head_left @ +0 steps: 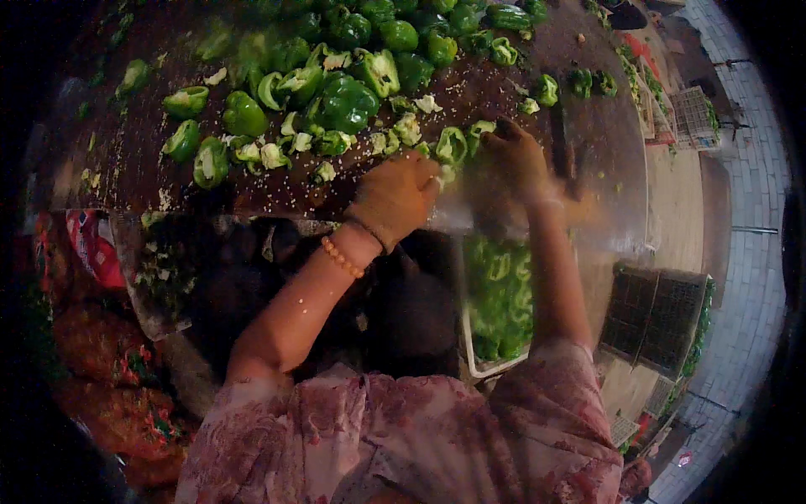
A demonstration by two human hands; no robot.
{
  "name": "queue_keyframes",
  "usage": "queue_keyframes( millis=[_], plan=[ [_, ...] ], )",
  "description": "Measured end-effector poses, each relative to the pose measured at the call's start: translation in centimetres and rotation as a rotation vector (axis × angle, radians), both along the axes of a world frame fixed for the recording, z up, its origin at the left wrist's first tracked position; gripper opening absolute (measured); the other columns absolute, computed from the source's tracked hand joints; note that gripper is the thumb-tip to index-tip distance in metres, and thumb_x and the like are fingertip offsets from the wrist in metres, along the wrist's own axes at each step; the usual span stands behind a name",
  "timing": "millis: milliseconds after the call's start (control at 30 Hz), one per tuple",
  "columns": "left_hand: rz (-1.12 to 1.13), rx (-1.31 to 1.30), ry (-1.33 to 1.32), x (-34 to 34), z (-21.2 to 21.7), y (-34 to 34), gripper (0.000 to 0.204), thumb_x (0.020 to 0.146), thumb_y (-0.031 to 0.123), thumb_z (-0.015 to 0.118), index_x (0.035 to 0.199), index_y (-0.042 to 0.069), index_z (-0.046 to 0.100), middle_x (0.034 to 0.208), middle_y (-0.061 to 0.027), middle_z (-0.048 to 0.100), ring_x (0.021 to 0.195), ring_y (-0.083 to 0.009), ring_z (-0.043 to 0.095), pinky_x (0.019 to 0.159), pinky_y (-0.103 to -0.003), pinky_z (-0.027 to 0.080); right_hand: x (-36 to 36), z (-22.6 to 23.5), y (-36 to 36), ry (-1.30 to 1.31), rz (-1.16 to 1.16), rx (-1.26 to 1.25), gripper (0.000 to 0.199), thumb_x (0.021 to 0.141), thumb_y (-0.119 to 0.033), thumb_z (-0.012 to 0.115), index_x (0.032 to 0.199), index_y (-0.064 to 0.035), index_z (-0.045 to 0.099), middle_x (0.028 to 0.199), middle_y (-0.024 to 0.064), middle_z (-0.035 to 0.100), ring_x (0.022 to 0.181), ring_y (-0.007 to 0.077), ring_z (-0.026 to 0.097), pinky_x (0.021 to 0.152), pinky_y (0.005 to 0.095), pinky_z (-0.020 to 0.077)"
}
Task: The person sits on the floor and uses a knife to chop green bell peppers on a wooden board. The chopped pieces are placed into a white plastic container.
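Note:
My left hand [393,200], in an orange-brown work glove with a beaded bracelet at the wrist, is closed at the table's near edge. A pale green piece of bell pepper [446,174] shows by its fingertips; what lies inside the fingers is hidden. To the right, my right hand [518,161] is curled over the table, and what it grips cannot be made out. Just left of its fingers lie an open pepper ring [452,146] and another cut piece. Whole and halved green bell peppers [346,102] are heaped beyond my left hand.
Seeds and pale pepper cores [274,156] litter the dark table [554,25]. Below its edge, between my arms, stands a white-rimmed crate [472,353] of cut green peppers. Red mesh sacks [109,344] lie at left. A dark crate [655,319] stands on the floor at right.

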State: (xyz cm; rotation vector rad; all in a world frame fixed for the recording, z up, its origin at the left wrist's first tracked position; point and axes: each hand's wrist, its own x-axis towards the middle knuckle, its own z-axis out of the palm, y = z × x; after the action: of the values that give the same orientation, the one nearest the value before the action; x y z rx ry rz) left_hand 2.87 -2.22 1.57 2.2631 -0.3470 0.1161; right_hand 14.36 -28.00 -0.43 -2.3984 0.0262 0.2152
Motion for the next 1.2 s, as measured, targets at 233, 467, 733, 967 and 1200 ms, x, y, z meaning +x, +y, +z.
queue_keyframes(
  millis=[233,467,733,967,1200],
  plan=[
    [0.034,-0.023,0.002,0.7,-0.5,-2.1,0.042,0.086,0.023,0.065,0.125,0.012,0.058,0.114,-0.0184,0.063,0.095,-0.0409,0.064,0.082,-0.049,0.053,-0.5,-0.6,1.3,0.316,-0.042,0.466,0.05,0.089,-0.026,0.073,0.13,-0.0027,0.059,0.105,0.0088,0.072,0.088,0.0187,0.068,0.076,0.0321,0.055],
    [0.067,-0.064,0.063,0.9,-0.4,-2.8,0.054,0.082,0.021,0.071,0.131,0.011,0.052,0.114,-0.022,0.065,0.099,-0.0438,0.064,0.084,-0.049,0.053,-7.3,4.8,6.2,0.096,-0.058,0.367,0.037,0.091,-0.026,0.068,0.119,-0.0018,0.062,0.105,0.0093,0.07,0.086,0.0198,0.066,0.07,0.0333,0.0533],
    [0.009,-0.06,0.167,0.8,0.6,-2.8,0.038,0.084,0.026,0.07,0.113,0.008,0.054,0.095,-0.0209,0.068,0.09,-0.0442,0.065,0.077,-0.05,0.054,-10.7,4.3,5.9,-0.057,0.005,0.133,0.036,0.094,-0.022,0.064,0.122,-0.0014,0.058,0.1,0.0112,0.068,0.088,0.0206,0.065,0.072,0.0344,0.0532],
    [-0.248,0.24,-0.05,-0.1,0.5,-2.5,0.038,0.087,0.025,0.065,0.118,0.01,0.049,0.094,-0.0219,0.068,0.08,-0.0427,0.067,0.068,-0.052,0.055,-13.0,4.1,5.5,0.291,-0.204,0.706,0.05,0.092,-0.012,0.064,0.139,-0.0031,0.05,0.103,0.0089,0.069,0.084,0.0149,0.066,0.073,0.0298,0.056],
    [-0.285,0.278,-0.054,-0.7,-0.8,-2.8,0.036,0.086,0.019,0.062,0.119,0.01,0.049,0.089,-0.02,0.067,0.077,-0.0419,0.067,0.066,-0.051,0.055,-12.9,3.1,4.5,0.237,-0.038,0.302,0.06,0.086,-0.015,0.071,0.141,-0.0006,0.049,0.097,0.0095,0.071,0.079,0.0119,0.065,0.072,0.0281,0.0556]
  ],
)
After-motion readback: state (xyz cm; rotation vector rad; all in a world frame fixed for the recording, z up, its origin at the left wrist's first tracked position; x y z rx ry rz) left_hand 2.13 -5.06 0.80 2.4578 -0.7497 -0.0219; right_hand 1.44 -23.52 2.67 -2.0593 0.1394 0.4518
